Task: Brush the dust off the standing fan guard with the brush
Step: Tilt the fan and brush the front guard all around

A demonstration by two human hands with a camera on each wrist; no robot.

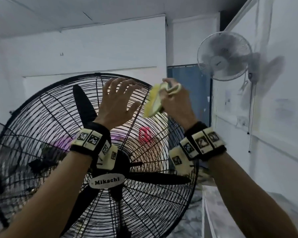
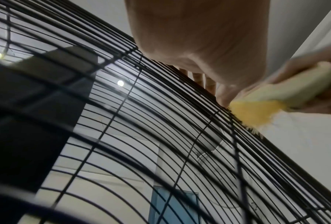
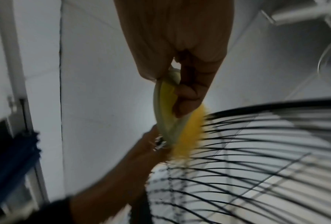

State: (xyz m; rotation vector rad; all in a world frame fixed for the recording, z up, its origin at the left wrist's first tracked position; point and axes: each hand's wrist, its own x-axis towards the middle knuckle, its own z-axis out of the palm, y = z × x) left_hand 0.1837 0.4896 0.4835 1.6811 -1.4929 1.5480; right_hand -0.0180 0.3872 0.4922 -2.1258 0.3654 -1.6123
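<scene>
- The brush (image 1: pixel 155 100) is gripped in the right hand (image 1: pixel 175 102), fingers curled round its pale handle.
- Its yellow bristles (image 2: pixel 255 115) are pressed on the fan guard (image 1: pixel 46 107) at the upper rim, just below that hand.
- The left hand (image 1: pixel 118 102) is spread flat against the guard beside the brush.

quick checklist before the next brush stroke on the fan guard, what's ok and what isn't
1. Right hand grips the brush: ok.
2. Yellow bristles touch the guard wires near the top rim: ok.
3. Left hand steadies the guard with spread fingers: ok.
4. Left fingers clear of the brush path: not ok, they lie right beside the bristles.
5. Black blades at rest: ok, they look sharp, not blurred.
6. Dust left on the wires: cannot tell.
</scene>
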